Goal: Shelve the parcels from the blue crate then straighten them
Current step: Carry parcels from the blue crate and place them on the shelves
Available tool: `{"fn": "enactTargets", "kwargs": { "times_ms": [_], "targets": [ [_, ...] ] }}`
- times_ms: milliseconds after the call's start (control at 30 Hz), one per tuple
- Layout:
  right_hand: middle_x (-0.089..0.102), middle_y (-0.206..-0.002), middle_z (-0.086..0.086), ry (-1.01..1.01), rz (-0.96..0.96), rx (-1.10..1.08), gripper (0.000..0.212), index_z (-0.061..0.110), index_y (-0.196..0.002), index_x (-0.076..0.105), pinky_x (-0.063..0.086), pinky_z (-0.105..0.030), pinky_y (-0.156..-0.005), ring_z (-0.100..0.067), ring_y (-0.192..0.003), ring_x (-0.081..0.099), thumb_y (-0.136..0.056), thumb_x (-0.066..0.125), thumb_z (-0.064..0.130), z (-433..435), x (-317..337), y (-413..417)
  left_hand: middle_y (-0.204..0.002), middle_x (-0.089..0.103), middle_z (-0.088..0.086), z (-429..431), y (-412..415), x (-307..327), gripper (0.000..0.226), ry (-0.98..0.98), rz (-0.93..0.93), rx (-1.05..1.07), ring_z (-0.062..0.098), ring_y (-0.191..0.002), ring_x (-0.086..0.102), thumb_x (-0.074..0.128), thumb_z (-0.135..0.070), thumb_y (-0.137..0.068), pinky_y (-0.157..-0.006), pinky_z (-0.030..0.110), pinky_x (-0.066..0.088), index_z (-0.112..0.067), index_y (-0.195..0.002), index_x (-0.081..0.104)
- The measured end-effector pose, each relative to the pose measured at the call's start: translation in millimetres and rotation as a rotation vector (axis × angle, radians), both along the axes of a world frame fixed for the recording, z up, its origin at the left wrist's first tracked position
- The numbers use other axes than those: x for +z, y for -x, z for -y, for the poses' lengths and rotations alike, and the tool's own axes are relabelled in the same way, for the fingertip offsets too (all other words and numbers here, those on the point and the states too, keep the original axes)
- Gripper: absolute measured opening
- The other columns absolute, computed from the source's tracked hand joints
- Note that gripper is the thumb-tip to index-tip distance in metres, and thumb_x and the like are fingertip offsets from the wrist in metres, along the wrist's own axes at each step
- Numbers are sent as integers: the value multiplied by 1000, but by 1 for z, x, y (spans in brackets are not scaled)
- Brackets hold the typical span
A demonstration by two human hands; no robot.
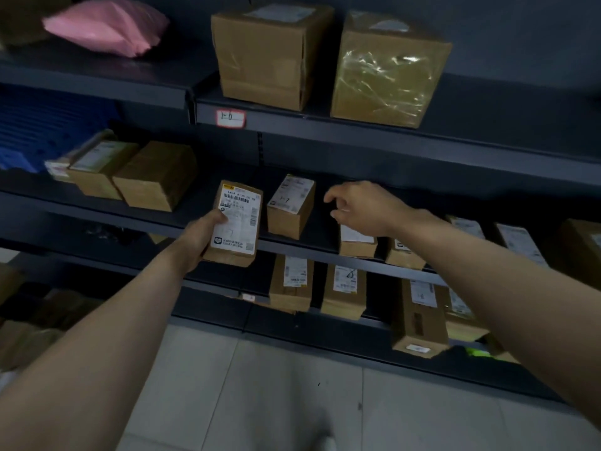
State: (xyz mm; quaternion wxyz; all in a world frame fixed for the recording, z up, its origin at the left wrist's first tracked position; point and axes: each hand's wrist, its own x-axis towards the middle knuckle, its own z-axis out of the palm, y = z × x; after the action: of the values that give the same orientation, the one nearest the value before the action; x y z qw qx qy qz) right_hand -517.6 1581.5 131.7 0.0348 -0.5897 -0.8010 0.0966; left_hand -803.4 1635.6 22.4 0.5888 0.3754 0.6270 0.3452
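Parcel (236,222) gripped in left hand (198,242), right hand (361,206) open and empty beside the small box (291,206); a careless brush could topple it.

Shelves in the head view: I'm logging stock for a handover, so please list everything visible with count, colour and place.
held parcel: 1, brown, white label, in front of the middle shelf
small parcel: 1, brown, white label, upright on the middle shelf, right of the held parcel
large boxes: 2, brown, upper shelf
pink mailer: 1, pink, upper shelf, left
left parcels: about 3, brown, middle shelf, left
other parcels: several, brown, white labels, middle shelf right and shelf below
shelf tag: 1, white with red border, upper shelf edge
blue ribbed thing: 1, blue, far left, blurred
shelving: 1, dark grey
left hand: 1, grips the held parcel
right hand: 1, holds nothing, over the middle shelf
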Motion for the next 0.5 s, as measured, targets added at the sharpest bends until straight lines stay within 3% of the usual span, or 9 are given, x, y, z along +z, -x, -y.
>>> {"fn": "enactTargets", "kwargs": {
  "times_ms": [233, 400, 500],
  "targets": [
    [59, -115, -9, 26, 41, 6, 33, 14, -128, 55, 46, -37, -85, -24, -104, 53, -96, 54, 22, -26, -32, 28, -96, 72, 9, -49, 7, -40, 24, 31, 0, -5, 28, -88, 69, 57, -34, -84, -83, 43, 55, -19, -100, 66],
    [55, -128, -9, -1, 23, -88, 39, 18, -135, 51, 45, -40, -94, -27, -117, 50, -97, 52, 25, -37, -49, 51, -85, 74, 6, -92, 2, -61, 21, 71, 14, -103, 21, -74, 71, 57, -37, -88, -60, 31, 57, -19, -92, 67],
    [54, -131, -8, -3, 19, -114, 42, 17, -138, 49, 42, -34, -96, -25, -120, 47, -97, 53, 24, -42, -55, 63, -93, 72, 8, -116, -6, -69, 25, 83, 9, -162, 25, -84, 69, 56, -37, -90, -75, 38, 57, -15, -99, 66]
  ]
}}
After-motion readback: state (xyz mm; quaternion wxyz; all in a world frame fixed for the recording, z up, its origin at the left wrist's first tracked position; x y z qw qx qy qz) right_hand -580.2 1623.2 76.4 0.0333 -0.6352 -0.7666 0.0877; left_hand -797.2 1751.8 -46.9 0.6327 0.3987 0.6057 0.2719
